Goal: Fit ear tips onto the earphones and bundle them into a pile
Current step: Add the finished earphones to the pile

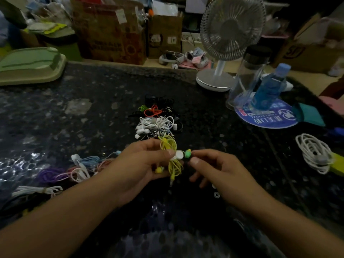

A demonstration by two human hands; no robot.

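Observation:
My left hand grips a coiled yellow earphone over the dark speckled table; one yellow earbud hangs below my fingers. My right hand pinches the green tip end of the other earbud, which sticks out beside a white piece under my left thumb. Just beyond my hands lies a pile of bundled earphones in white, black, red and green. Several loose ear tips lie on the table under my right wrist.
Unbundled blue, pink, purple and white earphones lie at the left. A white coiled cable sits at the right. A desk fan, a clear bottle and a blue bottle stand at the back right; a green tray at back left.

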